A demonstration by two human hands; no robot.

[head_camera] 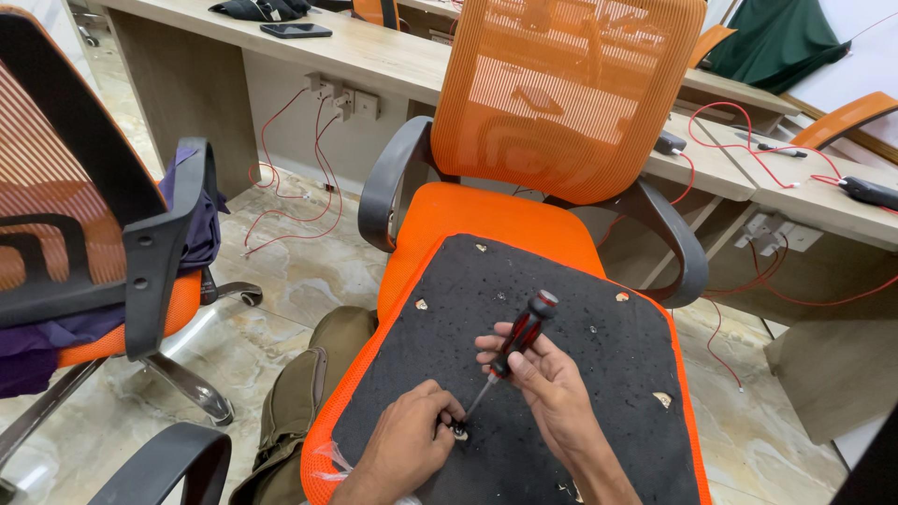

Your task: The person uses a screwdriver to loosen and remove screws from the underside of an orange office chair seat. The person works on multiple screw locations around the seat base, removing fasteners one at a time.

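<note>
I look down from a head camera at an upturned chair seat (561, 374) lying across my lap and resting on an orange office chair (524, 215). The seat's underside is a black, speckled board edged in orange fabric, with several small pale bolt holes near its corners. My right hand (552, 388) is closed around a screwdriver (513, 348) with a red and black handle; its thin metal shaft slants down and to the left, its tip at a hole (460, 432) near the board's front edge. My left hand (407, 444) is curled loosely with the fingertips pinched right beside that hole; I cannot tell whether they grip a screw. Behind the chair runs a pale wooden desk (374, 51) with grey wall sockets (341, 93) on its front panel and red wires (290, 178) trailing to the marble floor. A dark phone (296, 30) lies flat on the desk. To the left stands a second chair (94, 252) with purple cloth (37, 341) on its seat.
</note>
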